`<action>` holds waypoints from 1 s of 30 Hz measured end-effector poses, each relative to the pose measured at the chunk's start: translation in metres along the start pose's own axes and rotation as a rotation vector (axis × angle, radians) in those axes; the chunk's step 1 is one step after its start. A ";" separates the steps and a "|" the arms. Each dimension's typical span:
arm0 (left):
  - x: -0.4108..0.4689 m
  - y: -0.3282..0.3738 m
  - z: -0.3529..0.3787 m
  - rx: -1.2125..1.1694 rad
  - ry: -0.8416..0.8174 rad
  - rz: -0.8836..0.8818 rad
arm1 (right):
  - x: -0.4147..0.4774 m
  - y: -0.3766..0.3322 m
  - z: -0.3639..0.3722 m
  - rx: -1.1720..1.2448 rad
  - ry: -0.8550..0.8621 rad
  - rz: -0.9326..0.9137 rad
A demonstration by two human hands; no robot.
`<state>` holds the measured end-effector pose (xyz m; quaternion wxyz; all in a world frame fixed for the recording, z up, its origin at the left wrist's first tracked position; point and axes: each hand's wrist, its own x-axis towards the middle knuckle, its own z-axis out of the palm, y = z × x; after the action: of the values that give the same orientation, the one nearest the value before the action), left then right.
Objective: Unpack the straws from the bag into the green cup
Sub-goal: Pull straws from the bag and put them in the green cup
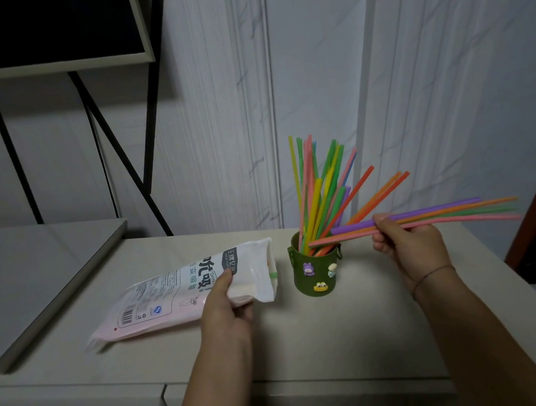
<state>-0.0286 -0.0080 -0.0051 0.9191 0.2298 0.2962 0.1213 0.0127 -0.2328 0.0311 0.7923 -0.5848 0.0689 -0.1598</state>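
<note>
A white and pink plastic bag lies on the table with its open mouth toward the cup. My left hand grips the bag near that mouth. A green cup with small cartoon charms stands upright to the right of the bag, and several colourful straws lean out of it. My right hand holds a small bunch of straws, purple, orange, green and pink, almost level. Their left ends reach the cup's rim.
The pale table ends in a front edge near me. A grey raised slab sits at the left. A black metal stand with a dark screen rises behind it. A white panelled wall is close behind the cup.
</note>
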 end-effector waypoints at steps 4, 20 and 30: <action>-0.003 -0.002 0.001 -0.001 0.008 0.000 | 0.003 0.006 0.008 -0.149 -0.042 -0.057; -0.010 -0.004 0.005 0.076 0.016 -0.015 | 0.000 0.033 0.036 -0.461 -0.179 -0.031; -0.012 -0.003 0.007 0.057 0.022 -0.033 | 0.009 0.017 0.023 -0.233 0.041 -0.208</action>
<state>-0.0337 -0.0170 0.0044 0.9108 0.2496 0.3134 0.1000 0.0309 -0.2105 0.0223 0.6966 -0.6735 0.0422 -0.2436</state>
